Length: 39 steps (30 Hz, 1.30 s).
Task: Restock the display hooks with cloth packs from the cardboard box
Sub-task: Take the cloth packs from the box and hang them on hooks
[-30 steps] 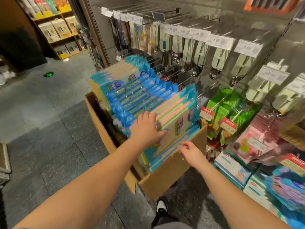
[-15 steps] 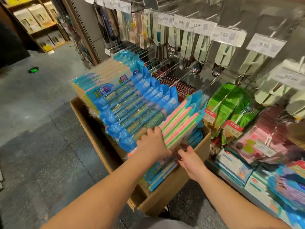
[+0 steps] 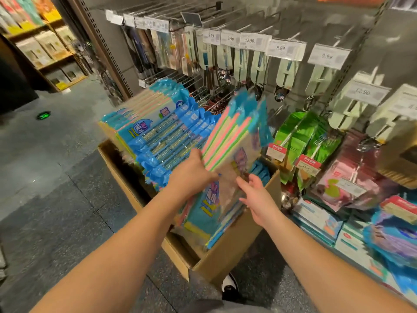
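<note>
An open cardboard box (image 3: 228,256) stands on the floor against the display, filled with upright blue cloth packs (image 3: 162,134). A bundle of striped pink, green and yellow cloth packs (image 3: 230,141) is tilted up out of the box's right end. My left hand (image 3: 191,172) grips the bundle's left edge. My right hand (image 3: 257,197) holds the lower right side of the bundle, fingers against its face. The display hooks (image 3: 248,21) run along the wall above, most carrying hanging utensils.
Price tags (image 3: 279,48) hang at the hook ends, spoons and ladles (image 3: 279,93) under them. Green packs (image 3: 300,141) and pink packs (image 3: 347,177) hang right of the box, boxed goods (image 3: 320,220) below. My shoe (image 3: 230,288) is under the box corner. Grey floor (image 3: 45,177) lies left.
Both hands have lifted the striped bundle from lying flat among the packs to tilted upright, higher above the box's right end.
</note>
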{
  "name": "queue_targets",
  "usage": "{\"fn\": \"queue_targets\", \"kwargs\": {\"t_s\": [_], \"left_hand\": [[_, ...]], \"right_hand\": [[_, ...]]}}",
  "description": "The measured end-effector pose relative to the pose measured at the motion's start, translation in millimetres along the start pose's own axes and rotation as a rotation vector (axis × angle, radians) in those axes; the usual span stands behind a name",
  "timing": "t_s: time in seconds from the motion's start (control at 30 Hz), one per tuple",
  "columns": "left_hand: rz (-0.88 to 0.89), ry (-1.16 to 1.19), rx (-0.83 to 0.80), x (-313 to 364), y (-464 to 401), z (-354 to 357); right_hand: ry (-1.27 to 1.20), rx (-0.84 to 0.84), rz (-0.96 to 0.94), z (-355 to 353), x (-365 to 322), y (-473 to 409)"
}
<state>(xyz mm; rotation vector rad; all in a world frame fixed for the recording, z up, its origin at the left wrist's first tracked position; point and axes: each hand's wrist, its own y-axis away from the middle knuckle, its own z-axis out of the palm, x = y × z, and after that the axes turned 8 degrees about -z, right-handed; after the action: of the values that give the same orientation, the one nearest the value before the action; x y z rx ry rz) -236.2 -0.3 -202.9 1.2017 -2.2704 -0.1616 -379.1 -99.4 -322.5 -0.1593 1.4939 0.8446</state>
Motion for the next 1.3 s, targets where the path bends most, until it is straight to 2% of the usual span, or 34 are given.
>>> {"fn": "queue_targets", "kwargs": {"t_s": [0.07,0.17,0.23,0.3,0.4,0.5,0.7,0.87,0.97,1.1,1.2,1.3], "left_hand": [[-0.018,0.207,0.027,-8,17,-13],[-0.038,0.627,-0.031,-23,56,-18],[-0.037,0.838,-0.126,-34,85,-9],[-0.035,0.986,-0.247,-44,118,5],[-0.045,1.094,-0.349,-60,168,37],[-0.051,1.042,-0.424,-70,212,73],[-0.008,0.878,-0.569,-48,285,135],[0.137,0.784,-0.714,-7,324,184],[0.197,0.723,-0.779,31,350,213],[0.211,0.773,-0.917,100,389,256],[0.287,0.654,-0.930,159,427,298],[0.356,0.518,-1.039,221,481,348]], "right_hand": [[-0.026,0.069,-0.136,-5,-16,13],[-0.189,0.118,-0.231,-13,-34,39],[-0.266,0.054,-0.229,-20,-44,69],[-0.330,-0.026,-0.142,-30,-42,102],[-0.417,-0.088,-0.077,-48,-17,157],[-0.433,-0.028,-0.041,-72,17,208],[-0.379,0.148,-0.134,-137,55,308],[-0.388,0.298,-0.194,-208,67,375],[-0.408,0.408,-0.197,-258,79,415],[-0.464,0.515,-0.203,-336,102,475],[-0.515,0.549,-0.214,-400,116,520],[-0.534,0.603,-0.228,-468,126,569]]}}
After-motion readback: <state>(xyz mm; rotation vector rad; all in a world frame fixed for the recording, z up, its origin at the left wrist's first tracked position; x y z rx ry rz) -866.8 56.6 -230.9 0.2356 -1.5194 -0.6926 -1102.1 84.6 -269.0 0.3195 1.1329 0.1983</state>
